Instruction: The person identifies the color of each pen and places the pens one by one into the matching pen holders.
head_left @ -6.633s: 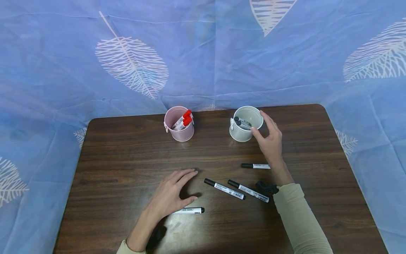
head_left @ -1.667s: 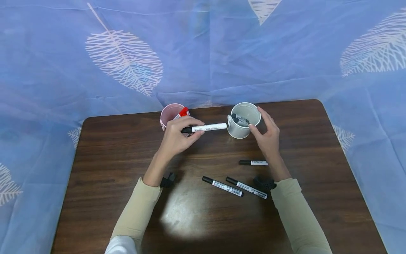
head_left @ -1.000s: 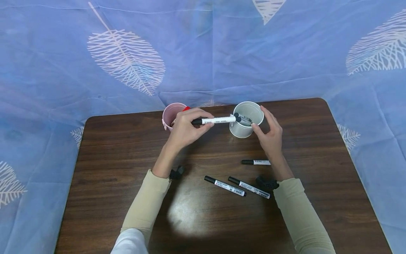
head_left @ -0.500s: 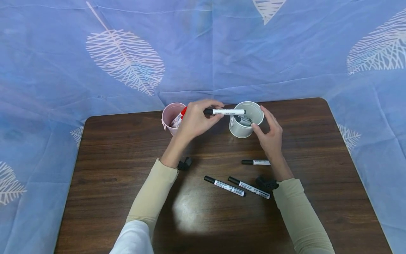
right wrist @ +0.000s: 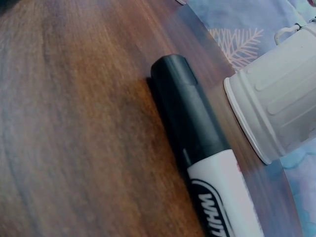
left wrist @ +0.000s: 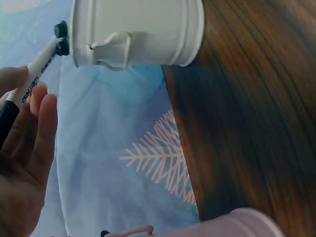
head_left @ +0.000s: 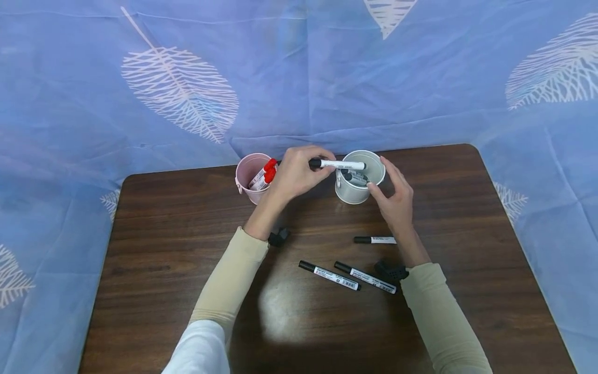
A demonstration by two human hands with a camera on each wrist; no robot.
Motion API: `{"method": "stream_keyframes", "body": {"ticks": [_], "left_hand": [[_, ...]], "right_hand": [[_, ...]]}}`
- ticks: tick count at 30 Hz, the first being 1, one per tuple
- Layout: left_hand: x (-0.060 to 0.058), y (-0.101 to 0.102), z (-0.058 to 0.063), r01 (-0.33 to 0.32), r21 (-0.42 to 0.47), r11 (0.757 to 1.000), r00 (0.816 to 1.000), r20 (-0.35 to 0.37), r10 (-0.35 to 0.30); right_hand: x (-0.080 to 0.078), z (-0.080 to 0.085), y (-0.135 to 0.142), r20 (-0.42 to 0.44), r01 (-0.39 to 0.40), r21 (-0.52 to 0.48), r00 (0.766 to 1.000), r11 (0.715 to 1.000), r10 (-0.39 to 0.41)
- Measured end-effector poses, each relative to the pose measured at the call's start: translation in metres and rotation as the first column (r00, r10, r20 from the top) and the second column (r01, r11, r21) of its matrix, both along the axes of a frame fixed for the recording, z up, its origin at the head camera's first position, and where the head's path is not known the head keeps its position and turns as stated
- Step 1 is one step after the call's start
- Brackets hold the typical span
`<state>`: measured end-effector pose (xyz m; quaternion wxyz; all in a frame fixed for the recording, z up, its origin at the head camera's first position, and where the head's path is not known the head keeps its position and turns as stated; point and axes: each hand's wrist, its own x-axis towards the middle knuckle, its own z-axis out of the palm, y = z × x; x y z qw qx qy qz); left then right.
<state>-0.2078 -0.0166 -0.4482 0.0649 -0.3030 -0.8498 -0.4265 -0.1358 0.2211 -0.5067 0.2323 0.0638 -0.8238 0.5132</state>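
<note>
Two hands busy: the left hand (head_left: 299,171) pinches a black-capped marker (head_left: 343,164) between thumb and fingers over the white bucket (head_left: 351,196); the right hand (head_left: 396,202) curves widely around its rim; nearby, three loose markers (head_left: 329,275) lie on the table (head_left: 154,270).

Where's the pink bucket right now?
In the head view, the pink bucket stands near the far edge of the table, left of the white bucket, with the left hand appearing between them.
</note>
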Motion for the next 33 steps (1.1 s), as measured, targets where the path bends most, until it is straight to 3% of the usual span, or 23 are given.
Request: {"method": "stream_keyframes", "body": {"ticks": [8,13,18,23,28,33], "left_hand": [[-0.007,0.007,0.003,0.047,-0.106,0.993,0.996,-0.064,-0.054],[-0.010,0.017,0.003,0.086,-0.122,0.989,0.993,-0.073,-0.095],[-0.010,0.022,0.000,0.115,-0.129,0.985,0.993,-0.011,-0.118],[-0.010,0.024,0.000,0.088,-0.166,0.982,0.996,0.035,-0.083],[-0.010,0.025,-0.004,0.099,-0.177,0.979,0.990,0.114,-0.080],[-0.010,0.031,-0.016,0.131,-0.153,0.979,0.978,0.183,-0.102]], "right_hand": [[-0.001,0.000,0.000,-0.019,-0.026,-0.005,0.999,1.000,0.026],[0.001,-0.001,0.001,0.000,-0.012,0.010,1.000,1.000,0.012],[-0.002,-0.014,0.006,0.017,-0.017,0.014,1.000,1.000,0.017],[-0.011,-0.030,0.017,0.004,-0.013,0.031,1.000,0.999,0.012],[-0.013,-0.031,0.024,0.005,-0.022,0.071,1.000,0.997,0.021],[-0.007,-0.023,0.027,0.036,-0.059,0.088,0.998,0.994,0.056]]}}
